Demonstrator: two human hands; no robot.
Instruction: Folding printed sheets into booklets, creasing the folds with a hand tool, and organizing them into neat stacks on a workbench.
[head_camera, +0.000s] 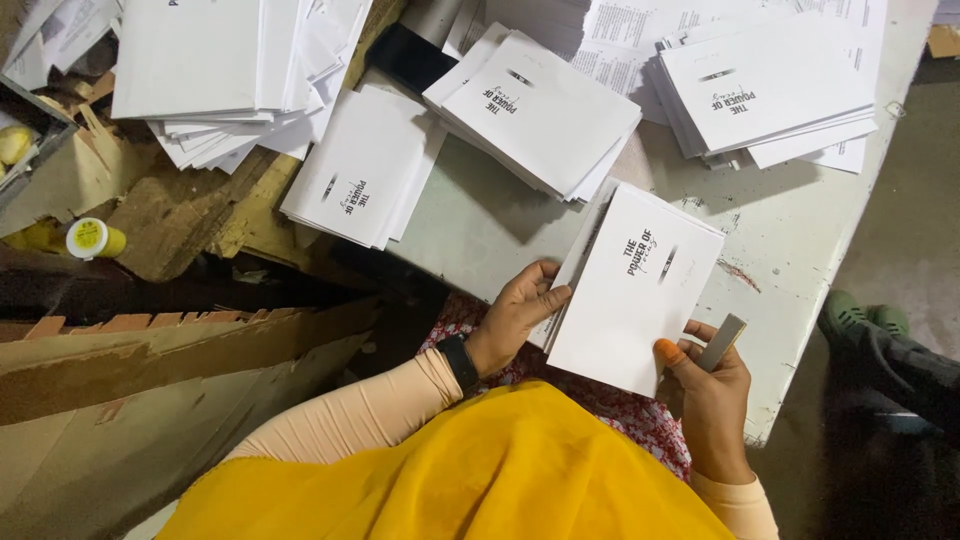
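My left hand grips the left edge of a thin stack of white folded booklets with black lettering on the cover. My right hand steadies the stack's lower right corner with the thumb and also holds a small flat grey tool between its fingers. The stack is tilted, resting partly on the near edge of the white table, just above my lap.
Several piles of the same white booklets lie on the table. A yellow-capped bottle and brown cardboard are at left. A dark shoe rests on the floor at right.
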